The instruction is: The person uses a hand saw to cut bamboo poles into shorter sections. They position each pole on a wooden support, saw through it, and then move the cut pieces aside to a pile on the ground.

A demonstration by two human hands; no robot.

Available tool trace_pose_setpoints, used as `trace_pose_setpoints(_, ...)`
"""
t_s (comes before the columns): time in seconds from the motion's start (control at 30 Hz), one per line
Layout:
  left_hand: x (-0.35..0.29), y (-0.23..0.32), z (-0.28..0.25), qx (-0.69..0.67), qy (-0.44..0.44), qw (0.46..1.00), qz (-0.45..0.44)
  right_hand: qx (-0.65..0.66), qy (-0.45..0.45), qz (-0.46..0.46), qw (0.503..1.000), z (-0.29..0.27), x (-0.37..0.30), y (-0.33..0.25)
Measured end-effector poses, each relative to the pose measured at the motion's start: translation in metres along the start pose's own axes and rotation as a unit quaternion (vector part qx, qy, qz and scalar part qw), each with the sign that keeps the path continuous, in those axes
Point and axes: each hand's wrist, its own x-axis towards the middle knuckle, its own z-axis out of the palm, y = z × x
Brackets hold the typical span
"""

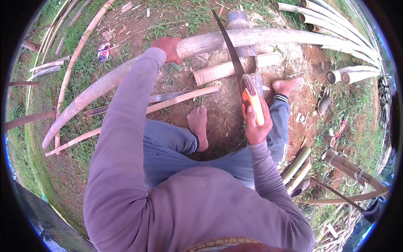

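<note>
My left hand (167, 47) is closed around a long, thick bamboo pole (252, 37) that runs across in front of me from lower left to far right. In my right hand (257, 128) is a hand saw with an orange handle (254, 103). Its dark blade (231, 46) points away from me and crosses the pole to the right of my left hand; whether the teeth are in the bamboo I cannot tell. Beneath the pole lies a thicker grey bamboo piece (238, 19), pointing away from me. Beside it rests a shorter cut bamboo length (216, 73).
Split bamboo strips (180, 99) lie by my left foot (198, 126). My right foot (286, 85) is near the grey piece. Several bamboo poles (325, 17) are stacked far right. A sandal (323, 102), a red-handled tool (341, 128) and short bamboo pieces (297, 164) lie at right.
</note>
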Motion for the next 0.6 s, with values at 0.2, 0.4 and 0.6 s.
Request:
trace_pose_setpoints(0.2, 0.008, -0.003, 0.010, -0.005, 0.023, 1.000, 0.017, 0.025, 0.001, 0.035, 0.999, -0.013, -0.029, 0.007)
trace_pose_setpoints(0.4, 0.006, 0.011, -0.010, 0.017, -0.024, 0.999, 0.012, 0.021, 0.011, 0.005, 1.000, 0.067, 0.120, 0.001)
trace_pose_setpoints(0.6, -0.004, -0.001, -0.001, -0.004, -0.009, 1.000, 0.019, -0.001, -0.023, 0.011, 1.000, -0.034, -0.041, -0.004)
